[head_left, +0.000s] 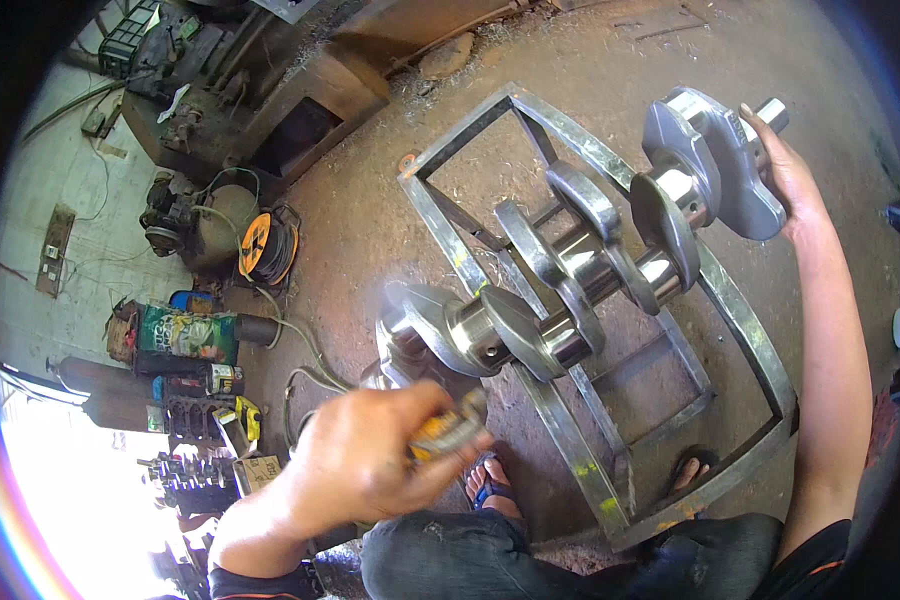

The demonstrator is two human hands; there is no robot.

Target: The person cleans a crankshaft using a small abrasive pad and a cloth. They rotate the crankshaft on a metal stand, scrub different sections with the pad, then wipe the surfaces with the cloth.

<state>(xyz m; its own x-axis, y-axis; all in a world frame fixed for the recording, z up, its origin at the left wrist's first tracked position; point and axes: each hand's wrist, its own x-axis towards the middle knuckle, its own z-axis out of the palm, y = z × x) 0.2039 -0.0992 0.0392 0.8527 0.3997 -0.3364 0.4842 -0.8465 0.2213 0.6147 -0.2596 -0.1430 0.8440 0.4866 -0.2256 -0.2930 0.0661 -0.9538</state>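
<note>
A large shiny crankshaft (580, 258) lies slanting across a grey metal frame stand (567, 440). At its far right end my right hand (788, 175) is wrapped on the outer web, next to the shaft stub. Near the opposite end, my left hand (365, 445) is closed round an orange-and-grey air blow gun (448, 430), which is smeared by motion. Its nozzle cannot be made out. Whitish haze hangs over the crankshaft's left end. Part of that end is hidden by the hand.
A hose (305, 335) runs from the left toward my left hand. An orange hose reel (268, 248) stands beside an air compressor (205, 215). More crankshafts (192, 470) and boxes are at the lower left. My feet (492, 480) are close to the stand's near side.
</note>
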